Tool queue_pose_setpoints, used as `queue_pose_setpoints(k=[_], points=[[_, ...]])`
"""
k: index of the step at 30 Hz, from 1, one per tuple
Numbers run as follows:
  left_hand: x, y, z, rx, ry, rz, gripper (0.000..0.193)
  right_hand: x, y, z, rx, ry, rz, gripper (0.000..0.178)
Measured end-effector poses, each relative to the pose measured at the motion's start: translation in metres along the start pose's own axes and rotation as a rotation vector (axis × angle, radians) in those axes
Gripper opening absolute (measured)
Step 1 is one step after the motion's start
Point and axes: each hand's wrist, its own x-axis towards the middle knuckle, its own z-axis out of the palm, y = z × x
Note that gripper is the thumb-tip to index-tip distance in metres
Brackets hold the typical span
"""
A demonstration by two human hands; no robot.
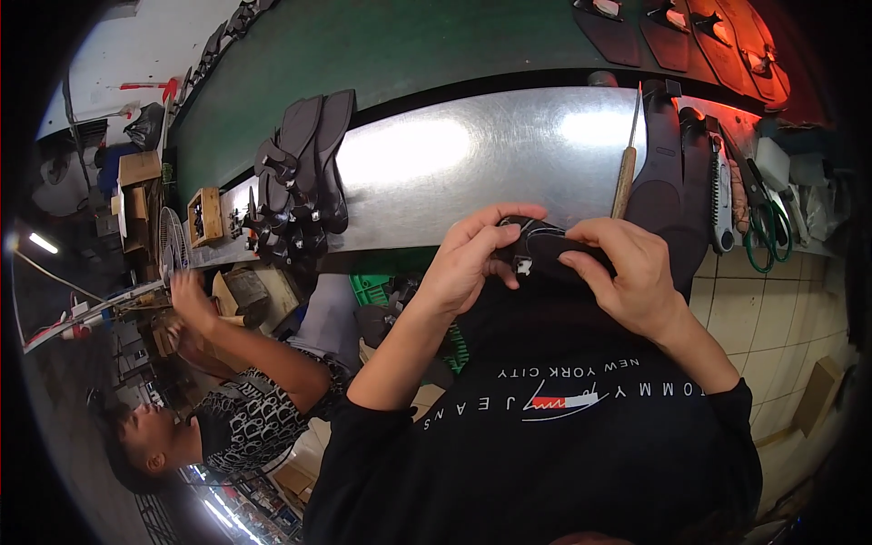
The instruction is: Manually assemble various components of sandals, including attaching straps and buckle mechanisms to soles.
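Over the near edge of the metal bench, both of my hands are closed on a black sandal strap. My left hand pinches its left end between thumb and fingers, where a small white and silvery bit shows below. The strap's right end sits between the thumb and fingers of my right hand. Just beyond that hand lies an awl with a wooden handle, pointing away from me. Dark soles lie right beside the awl. My fingers hide part of the strap.
Dark sandals are piled at the bench's left. Past a dark rail runs a green belt, with soles under red light. A utility knife and green-handled scissors lie at right. A co-worker's arm reaches in at left.
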Motion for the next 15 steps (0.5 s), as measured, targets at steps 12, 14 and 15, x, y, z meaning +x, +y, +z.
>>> queue_pose_setpoints(k=[12,14,15], points=[[0.000,-0.009,0.013,0.168,0.062,0.012,0.031,-0.005,0.002,0.011,-0.115,0.030,-0.124,0.014],[-0.001,-0.011,0.015,0.201,0.074,0.026,0.032,-0.007,0.003,0.013,-0.095,0.058,-0.113,0.014],[-0.001,-0.012,0.013,0.207,0.079,0.015,0.030,-0.009,0.002,0.013,-0.081,0.034,-0.059,0.013]])
